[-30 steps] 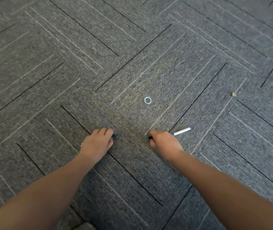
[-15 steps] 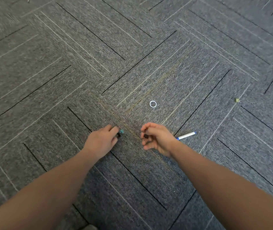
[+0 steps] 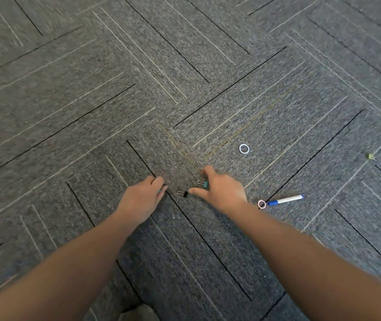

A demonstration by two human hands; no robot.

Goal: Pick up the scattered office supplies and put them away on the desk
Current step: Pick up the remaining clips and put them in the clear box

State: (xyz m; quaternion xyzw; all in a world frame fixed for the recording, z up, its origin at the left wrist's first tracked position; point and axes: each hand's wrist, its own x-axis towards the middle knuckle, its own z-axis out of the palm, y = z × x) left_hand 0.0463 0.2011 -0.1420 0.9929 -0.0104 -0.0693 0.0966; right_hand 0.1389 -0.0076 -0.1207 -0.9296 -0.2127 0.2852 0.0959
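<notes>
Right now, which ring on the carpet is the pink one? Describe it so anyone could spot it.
Start at the right hand on the grey carpet, then look just right of its wrist to the blue-capped marker. The pink ring lies at the marker's capped end; the white ring lies alone, farther up.
</notes>
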